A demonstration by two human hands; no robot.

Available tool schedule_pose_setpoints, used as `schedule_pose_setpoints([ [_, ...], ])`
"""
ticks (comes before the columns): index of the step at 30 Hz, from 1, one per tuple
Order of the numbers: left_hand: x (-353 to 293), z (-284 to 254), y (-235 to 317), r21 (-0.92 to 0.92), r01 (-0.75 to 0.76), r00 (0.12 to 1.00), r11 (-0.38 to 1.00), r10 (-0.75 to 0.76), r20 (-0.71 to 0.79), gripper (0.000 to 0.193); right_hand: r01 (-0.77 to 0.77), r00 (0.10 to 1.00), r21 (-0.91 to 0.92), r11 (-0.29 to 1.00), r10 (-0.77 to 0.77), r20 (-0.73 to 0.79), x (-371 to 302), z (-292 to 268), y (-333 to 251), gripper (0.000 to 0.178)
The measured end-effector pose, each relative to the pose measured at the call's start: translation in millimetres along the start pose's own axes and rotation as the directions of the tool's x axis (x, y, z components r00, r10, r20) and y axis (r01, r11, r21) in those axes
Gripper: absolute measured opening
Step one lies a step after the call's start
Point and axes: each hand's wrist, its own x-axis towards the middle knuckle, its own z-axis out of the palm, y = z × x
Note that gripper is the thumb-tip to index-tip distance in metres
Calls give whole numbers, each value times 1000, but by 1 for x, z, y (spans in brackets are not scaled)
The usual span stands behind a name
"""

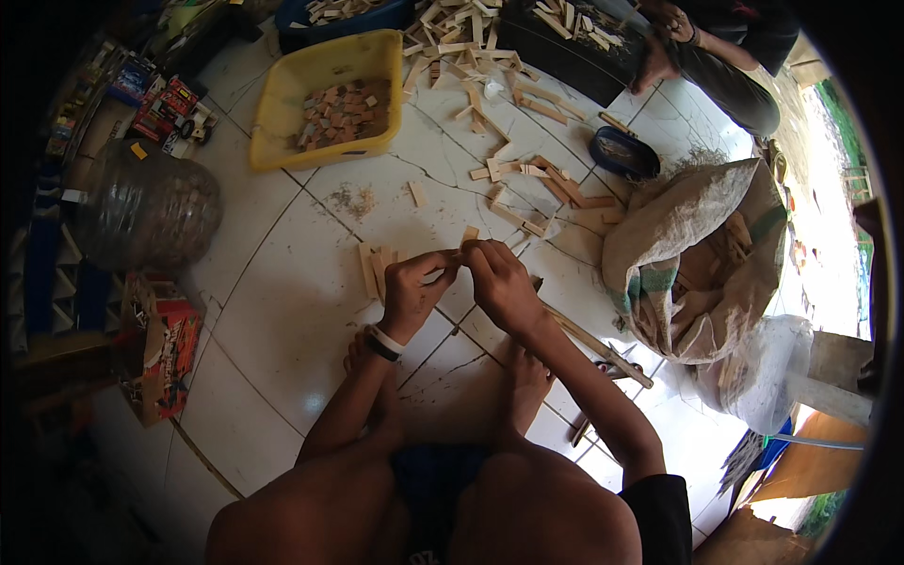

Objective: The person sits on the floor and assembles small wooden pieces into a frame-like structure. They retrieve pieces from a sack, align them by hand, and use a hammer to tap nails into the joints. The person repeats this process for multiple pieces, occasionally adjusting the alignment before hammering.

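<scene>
My left hand [414, 288] and my right hand [499, 282] meet in front of me above the tiled floor, fingers pinched together. Between them a small pale wooden piece [470, 234] sticks up past the right fingertips. The left fingers close at its lower end, where my hands cover most of it. Several light wooden strips [369, 271] lie on the floor just beside my left hand. Farther off, a single small wooden block [417, 194] rests on the tiles. A long wooden stick [603, 348] lies to the right, partly behind my right forearm.
A yellow tub [259, 132] holds many small wooden pieces. Wood pieces [452, 47] are heaped at the back, near another person's hand [670, 21]. At right stand an open woven sack [659, 226] and a small dark blue tray [625, 169]; a large clear jar [151, 207] is left.
</scene>
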Motion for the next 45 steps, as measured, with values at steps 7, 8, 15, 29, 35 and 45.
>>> schedule_pose_setpoints([
  [7,-6,-3,-6,18,100,995,995,-100,-25,13,173,983,-40,984,-170,66,11,-1,8,22],
  [8,-6,-3,-6,39,106,994,994,-105,-34,13,190,979,-42,981,-186,82,12,-2,10,22],
  [15,-5,-5,-8,20,127,991,992,-126,-47,11,188,948,14,982,-185,258,26,-23,12,44],
  [29,2,0,-11,-87,144,989,986,-146,-19,10,-582,724,-109,806,575,380,-78,-104,29,39],
  [35,-2,3,-7,-67,103,995,992,-103,7,10,-617,576,-386,686,728,372,-170,-112,27,28],
  [45,-2,2,-10,-48,53,999,997,-52,11,13,-732,591,-199,652,752,290,-135,-123,8,23],
])
